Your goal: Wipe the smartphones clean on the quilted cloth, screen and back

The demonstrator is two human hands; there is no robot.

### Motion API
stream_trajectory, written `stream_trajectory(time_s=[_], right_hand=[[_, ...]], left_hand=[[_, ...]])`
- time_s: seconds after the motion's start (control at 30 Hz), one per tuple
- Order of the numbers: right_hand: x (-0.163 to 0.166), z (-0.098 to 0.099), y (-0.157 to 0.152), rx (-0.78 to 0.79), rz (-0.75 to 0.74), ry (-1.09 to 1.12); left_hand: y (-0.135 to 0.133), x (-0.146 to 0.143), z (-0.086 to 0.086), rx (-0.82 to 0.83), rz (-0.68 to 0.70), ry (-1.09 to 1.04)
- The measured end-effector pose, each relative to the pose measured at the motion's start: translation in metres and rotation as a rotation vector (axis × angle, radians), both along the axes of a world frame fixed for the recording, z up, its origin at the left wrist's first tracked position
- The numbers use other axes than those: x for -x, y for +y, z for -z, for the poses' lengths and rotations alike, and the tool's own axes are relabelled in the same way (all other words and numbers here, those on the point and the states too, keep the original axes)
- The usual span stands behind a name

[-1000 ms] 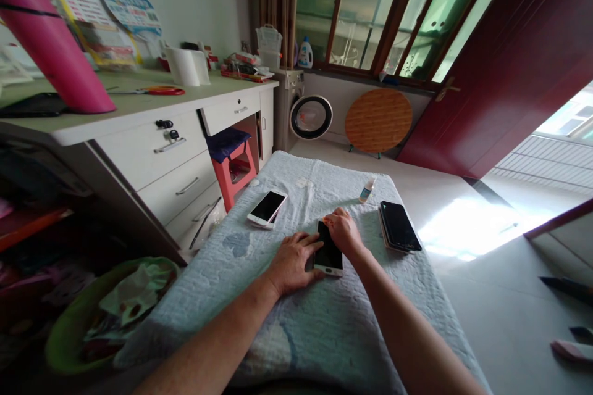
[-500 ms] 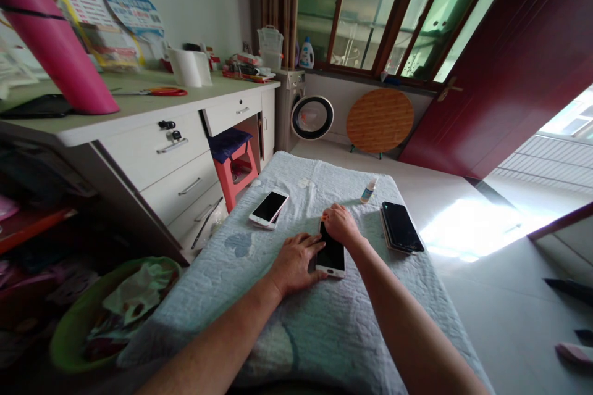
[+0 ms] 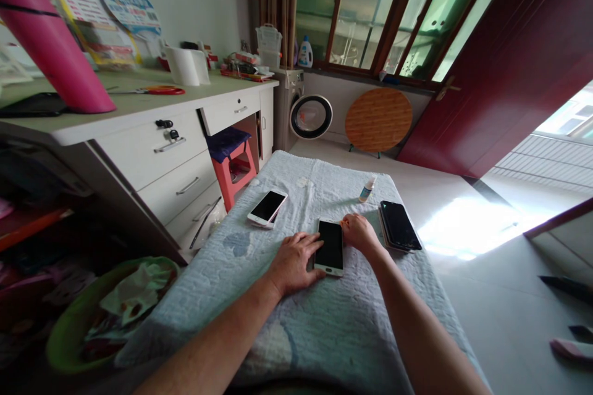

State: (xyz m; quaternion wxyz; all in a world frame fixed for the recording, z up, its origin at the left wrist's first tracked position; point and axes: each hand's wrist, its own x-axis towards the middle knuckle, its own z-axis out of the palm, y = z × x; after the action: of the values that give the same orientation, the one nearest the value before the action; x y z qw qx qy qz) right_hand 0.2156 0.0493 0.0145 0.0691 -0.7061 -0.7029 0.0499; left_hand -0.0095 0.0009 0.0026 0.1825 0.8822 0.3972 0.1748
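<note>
My two hands frame a dark-screened phone (image 3: 329, 246) on the towel-covered desk (image 3: 278, 333).

Left hand (image 3: 294, 261) lies spread at its nine o'clock edge, steadying it; right hand (image 3: 360, 232), loosely curled, holds nothing at two o'clock, beside a phone stack (image 3: 399, 226).

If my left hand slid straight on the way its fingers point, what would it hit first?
Nothing to cross: the left hand fingertips already seem to touch the middle phone. Beyond it lies the right hand.

Wall posters (image 3: 78, 0) carry printed characters, apparently Chinese, too blurred to read; no other legible text.
</note>
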Motion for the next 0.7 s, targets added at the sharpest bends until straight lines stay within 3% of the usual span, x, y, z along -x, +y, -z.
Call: stream_trajectory(time_s=[0.23,0.7], right_hand=[[0.002,0.004,-0.03,-0.005,0.008,0.057],[0.019,-0.008,-0.092,0.113,-0.056,0.183]], left_hand=[[0.001,0.0,0.002,0.008,0.006,0.023],[0.002,-0.003,0.006,0.006,-0.034,0.006]])
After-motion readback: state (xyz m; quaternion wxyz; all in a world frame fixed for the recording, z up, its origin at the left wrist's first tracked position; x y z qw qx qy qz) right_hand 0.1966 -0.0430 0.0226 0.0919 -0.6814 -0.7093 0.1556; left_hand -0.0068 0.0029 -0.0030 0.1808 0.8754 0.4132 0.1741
